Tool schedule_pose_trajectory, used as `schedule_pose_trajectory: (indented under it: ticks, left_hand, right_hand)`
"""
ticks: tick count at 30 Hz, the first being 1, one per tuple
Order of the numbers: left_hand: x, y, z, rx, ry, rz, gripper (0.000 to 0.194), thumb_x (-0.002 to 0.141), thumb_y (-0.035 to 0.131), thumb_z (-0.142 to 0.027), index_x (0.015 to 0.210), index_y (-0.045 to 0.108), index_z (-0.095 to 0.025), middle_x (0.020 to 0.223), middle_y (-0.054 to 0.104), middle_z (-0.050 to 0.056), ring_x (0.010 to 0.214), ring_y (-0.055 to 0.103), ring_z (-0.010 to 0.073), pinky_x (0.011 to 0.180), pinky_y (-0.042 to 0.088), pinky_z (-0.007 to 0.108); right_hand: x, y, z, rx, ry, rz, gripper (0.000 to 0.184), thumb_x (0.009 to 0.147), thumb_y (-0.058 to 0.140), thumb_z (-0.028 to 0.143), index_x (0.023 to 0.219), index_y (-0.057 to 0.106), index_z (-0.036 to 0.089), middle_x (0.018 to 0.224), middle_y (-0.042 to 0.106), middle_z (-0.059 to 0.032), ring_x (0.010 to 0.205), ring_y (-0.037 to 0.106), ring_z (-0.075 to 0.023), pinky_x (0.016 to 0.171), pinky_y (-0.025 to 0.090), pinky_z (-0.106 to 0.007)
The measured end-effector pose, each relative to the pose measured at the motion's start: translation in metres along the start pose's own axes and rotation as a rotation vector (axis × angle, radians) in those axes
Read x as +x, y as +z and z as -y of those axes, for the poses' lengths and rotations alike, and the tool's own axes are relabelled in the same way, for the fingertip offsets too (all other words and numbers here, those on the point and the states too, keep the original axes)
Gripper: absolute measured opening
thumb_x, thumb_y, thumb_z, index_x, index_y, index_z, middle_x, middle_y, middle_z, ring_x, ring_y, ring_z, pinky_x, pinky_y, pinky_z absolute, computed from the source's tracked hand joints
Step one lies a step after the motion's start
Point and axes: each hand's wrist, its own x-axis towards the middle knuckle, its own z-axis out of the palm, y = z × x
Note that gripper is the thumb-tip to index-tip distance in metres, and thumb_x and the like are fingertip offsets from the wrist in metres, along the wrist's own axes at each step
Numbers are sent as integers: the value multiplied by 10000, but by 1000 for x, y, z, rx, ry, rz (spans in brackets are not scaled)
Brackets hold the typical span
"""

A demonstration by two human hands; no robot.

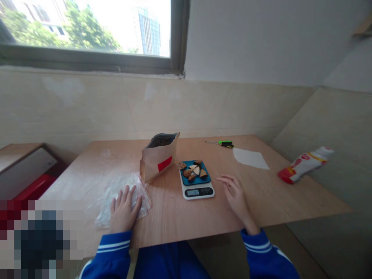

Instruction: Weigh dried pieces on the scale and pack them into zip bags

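My left hand (124, 211) lies flat, fingers spread, on a pile of clear plastic zip bags (106, 209) at the left of the table. My right hand (235, 195) rests at the right of a small kitchen scale (184, 193), apart from it, with its fingers stretched out and nothing in them. Several brown dried mushroom pieces (187, 173), some with pale cut faces, lie on the scale's blue platform (197, 181). Its display is lit, but the digits are too small to read. Behind and left of the scale stands a brown paper pouch (154, 161), its top open.
Two screwdrivers (226, 143), green and black, lie at the back of the wooden table (180, 224). Beside them is a white paper sheet (251, 158). A white and red bottle (303, 166) stands at the right, under a wall. A window (177, 38) is ahead.
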Motion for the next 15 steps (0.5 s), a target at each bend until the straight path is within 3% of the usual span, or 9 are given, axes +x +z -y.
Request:
schedule_pose_trajectory:
  ticks: [3, 5, 15]
  left_hand:
    - [0, 1, 2, -7, 1, -8, 522, 915, 393, -393, 1392, 454, -191, 1485, 411, 110, 1373, 347, 323, 1104, 254, 506]
    - [1, 3, 4, -21, 6, -14, 527, 916, 380, -408, 1393, 452, -198, 1484, 415, 106, 1373, 347, 320, 1104, 253, 508]
    - [2, 5, 11, -141, 6, -81, 541, 917, 336, -452, 1370, 480, -194, 1478, 419, 120, 1376, 340, 330, 1103, 238, 537]
  right_hand:
    - [-42, 0, -23, 99, 279, -148, 287, 878, 447, 345, 935, 674, 179, 977, 659, -112, 912, 611, -235, 782, 483, -370]
    - [-60, 3, -30, 109, 387, -208, 297, 855, 461, 365, 906, 672, 162, 944, 676, -120, 870, 616, -244, 774, 481, -379]
    - [-64, 3, -30, 141, 396, -143, 304, 834, 460, 355, 880, 682, 153, 932, 661, -135, 903, 606, -263, 784, 479, -391]
